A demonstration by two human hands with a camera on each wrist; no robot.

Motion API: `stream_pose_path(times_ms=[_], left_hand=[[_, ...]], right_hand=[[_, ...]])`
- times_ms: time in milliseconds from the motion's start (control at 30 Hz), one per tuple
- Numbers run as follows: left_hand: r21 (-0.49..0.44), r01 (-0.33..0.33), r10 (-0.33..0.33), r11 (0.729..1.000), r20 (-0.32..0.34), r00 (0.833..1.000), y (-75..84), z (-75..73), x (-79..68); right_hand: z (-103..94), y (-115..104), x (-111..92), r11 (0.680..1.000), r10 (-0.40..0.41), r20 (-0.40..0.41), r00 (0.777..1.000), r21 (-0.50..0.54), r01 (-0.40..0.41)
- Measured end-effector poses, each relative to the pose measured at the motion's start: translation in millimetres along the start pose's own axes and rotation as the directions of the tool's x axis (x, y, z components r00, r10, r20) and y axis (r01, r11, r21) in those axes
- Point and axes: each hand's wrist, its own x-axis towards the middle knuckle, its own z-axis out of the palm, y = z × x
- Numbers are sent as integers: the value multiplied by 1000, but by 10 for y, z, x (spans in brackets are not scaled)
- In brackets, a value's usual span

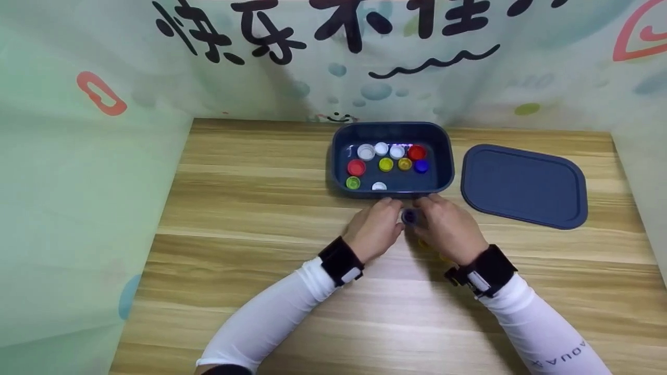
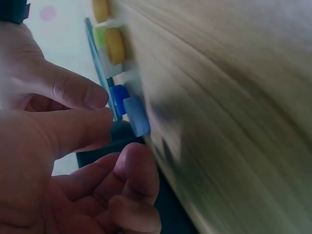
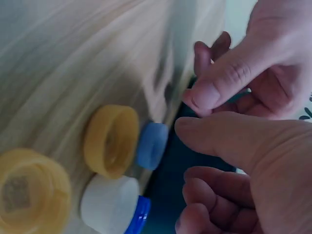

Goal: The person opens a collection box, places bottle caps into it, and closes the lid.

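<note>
Both hands are close together at the front wall of a dark blue box [image 1: 338, 135]. My left hand [image 1: 376, 227] and right hand [image 1: 449, 227] have loosely bent fingers, and the wrist views show nothing between thumb and fingers. Their thumb tips come near each other. A light blue bottle cap [image 3: 152, 146] lies hollow side up on the table below the thumbs, at a gap between the hands in the head view. Beside it are a yellow cap [image 3: 111, 141], a white cap [image 3: 109, 204] and a dark blue cap [image 3: 139, 214]. Another yellow cap [image 3: 31, 192] lies farther off.
Inside the box are several loose caps, among them a red cap [image 1: 356, 167], a green cap [image 1: 353, 183] and a blue cap [image 1: 421, 166]. A flat dark blue lid [image 1: 523, 186] lies to the right. Printed fabric [image 1: 292, 83] stands behind the wooden table [image 1: 250, 177].
</note>
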Motion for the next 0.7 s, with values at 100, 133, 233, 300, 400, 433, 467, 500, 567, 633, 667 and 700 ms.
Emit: stream_pose_path(times_ms=[100,133,233,300,400,433,467,500,567,633,667,700], left_hand=[[16,6,-6,1000,-1,1000,21,41,41],[20,8,-8,1000,-1,1000,24,55,52],[26,14,-14,1000,-5,1000,29,89,79],[27,15,-15,1000,-8,1000,24,107,91],[17,17,-17,1000,-11,1000,11,129,106],[12,16,-16,1000,-12,1000,7,135,109],[6,15,-15,1000,-12,1000,3,141,113],[-2,14,-14,1000,-10,1000,0,143,114],[-18,14,-14,1000,-5,1000,-6,145,113],[-30,12,-12,999,0,1000,-8,140,110],[-35,11,-11,999,3,1000,-9,135,107],[-40,12,-11,999,6,1000,-9,127,101]], right_hand=[[42,22,9,999,16,-3,1000,-27,-16],[56,29,11,999,22,-5,1000,-35,-22],[91,42,16,998,36,-6,999,-51,-36],[107,47,20,998,40,-2,999,-49,-40],[120,52,26,999,39,6,999,-35,-39],[122,53,28,999,38,8,999,-30,-37],[124,56,28,999,37,11,999,-26,-36],[126,59,28,999,35,12,999,-21,-35],[126,63,26,999,33,15,999,-15,-32],[125,67,24,999,31,16,999,-9,-31],[123,68,20,1000,31,17,999,-4,-31],[119,68,16,1000,31,18,999,1,-31]])
